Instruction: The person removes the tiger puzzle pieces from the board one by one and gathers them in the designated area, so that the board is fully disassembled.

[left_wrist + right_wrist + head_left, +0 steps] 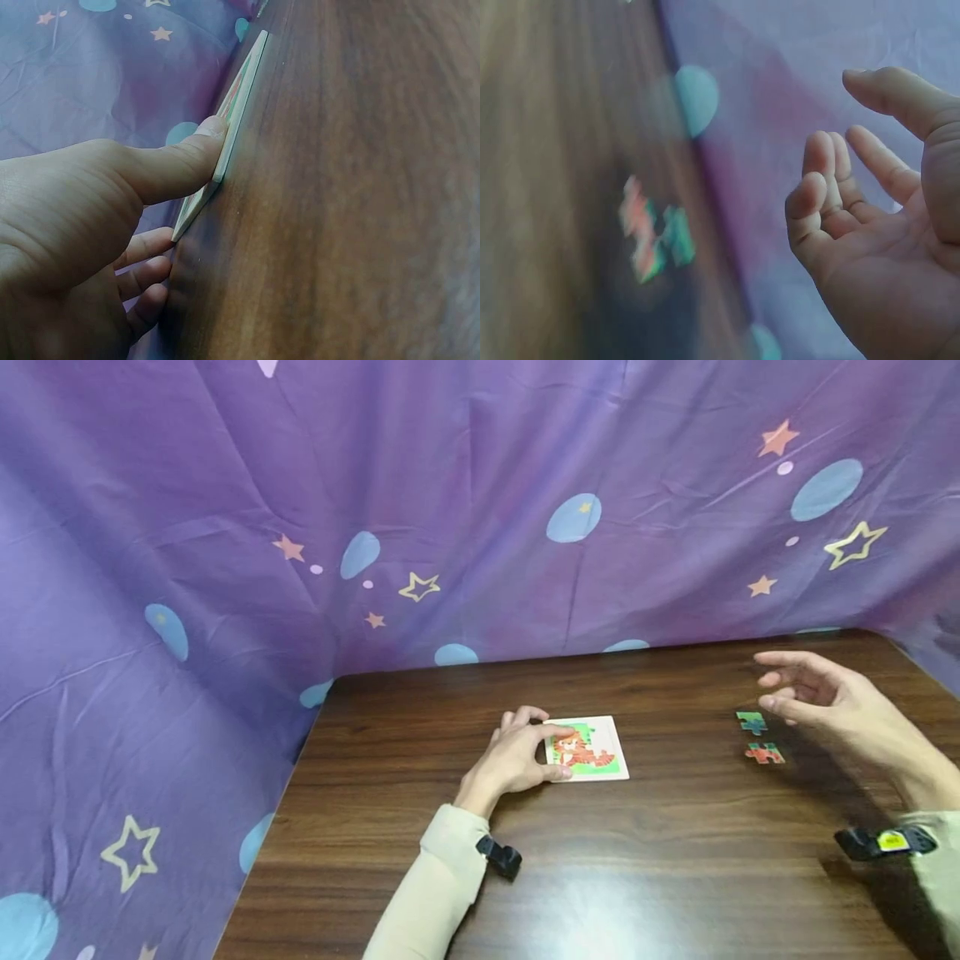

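Observation:
A small square jigsaw board (619,768) with a white frame and an orange cat picture lies on the table, part of its picture area bare. My left hand (510,756) rests at its left side, thumb and index finger lying over the frame. In the left wrist view, the thumb (176,161) touches the board's edge (241,112). My right hand (832,697) hovers over the table with nothing in it, fingers loosely bent. Near it lie a green-and-blue jigsaw piece (752,722) and a red-and-green jigsaw piece (765,753), both blurred in the right wrist view.
The dark wooden table (675,860) spreads under both hands. A purple cloth (480,527) with stars and blue ovals hangs along its back and left sides. Each wrist wears a black strap, such as the right strap (862,843).

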`<state>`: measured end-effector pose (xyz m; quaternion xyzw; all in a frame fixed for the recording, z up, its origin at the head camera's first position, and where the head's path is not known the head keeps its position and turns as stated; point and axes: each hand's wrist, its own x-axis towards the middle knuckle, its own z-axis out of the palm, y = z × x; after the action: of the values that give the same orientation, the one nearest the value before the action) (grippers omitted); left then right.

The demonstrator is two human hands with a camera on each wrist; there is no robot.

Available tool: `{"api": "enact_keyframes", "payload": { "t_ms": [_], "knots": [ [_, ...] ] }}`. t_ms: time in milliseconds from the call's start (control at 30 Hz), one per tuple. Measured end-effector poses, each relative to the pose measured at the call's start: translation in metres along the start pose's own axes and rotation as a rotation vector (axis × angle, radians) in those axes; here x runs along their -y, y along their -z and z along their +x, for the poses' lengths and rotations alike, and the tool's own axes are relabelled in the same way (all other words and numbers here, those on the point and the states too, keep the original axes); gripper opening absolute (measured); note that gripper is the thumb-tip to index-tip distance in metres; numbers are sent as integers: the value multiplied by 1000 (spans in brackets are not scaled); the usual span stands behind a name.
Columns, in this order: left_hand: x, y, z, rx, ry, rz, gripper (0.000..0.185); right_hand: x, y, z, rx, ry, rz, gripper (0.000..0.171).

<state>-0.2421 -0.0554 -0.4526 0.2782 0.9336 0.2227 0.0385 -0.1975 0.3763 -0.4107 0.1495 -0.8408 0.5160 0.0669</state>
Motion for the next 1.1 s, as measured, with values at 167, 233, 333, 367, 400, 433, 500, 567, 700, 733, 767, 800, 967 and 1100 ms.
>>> {"api": "enact_keyframes", "payload": {
  "t_ms": [167, 233, 333, 367, 400, 433, 500, 567, 700, 733, 767, 800, 967, 1100],
  "knots": [
    [2, -2, 0, 0, 5, 11, 66, 12, -20, 17, 43, 35, 76, 57],
    [2, -3, 0, 2, 8, 17, 65, 11, -32, 20, 55, 18, 122, 57],
    [2, -4, 0, 4, 10, 22, 65, 9, -51, 21, 60, -25, 123, 54],
    [2, -5, 0, 5, 11, 23, 65, 8, -57, 22, 65, -43, 126, 54],
    [2, -5, 0, 4, 11, 22, 65, 8, -64, 22, 74, -51, 131, 54],
    [2, -5, 0, 3, 9, 22, 65, 8, -70, 23, 79, -57, 128, 54],
    [2, -5, 0, 3, 7, 19, 65, 8, -81, 24, 98, -61, 147, 55],
    [2, -5, 0, 4, 6, 15, 65, 7, -91, 25, 116, -50, 182, 55],
    [1, -3, 0, 0, 5, 11, 66, 8, -106, 29, 161, -67, 219, 57],
    [1, -3, 0, -2, 4, 9, 66, 8, -109, 29, 178, -72, 226, 59],
    [1, -2, 0, -4, 3, 8, 66, 8, -112, 29, 198, -77, 239, 60],
    [1, -2, 1, -5, 3, 9, 66, 7, -115, 29, 217, -82, 246, 61],
    [1, 0, 0, -2, 3, 9, 66, 1, -126, 29, 277, -74, 290, 61],
    [1, 0, 0, 3, 4, 12, 66, -4, -131, 27, 271, -74, 239, 58]
  ]
}}
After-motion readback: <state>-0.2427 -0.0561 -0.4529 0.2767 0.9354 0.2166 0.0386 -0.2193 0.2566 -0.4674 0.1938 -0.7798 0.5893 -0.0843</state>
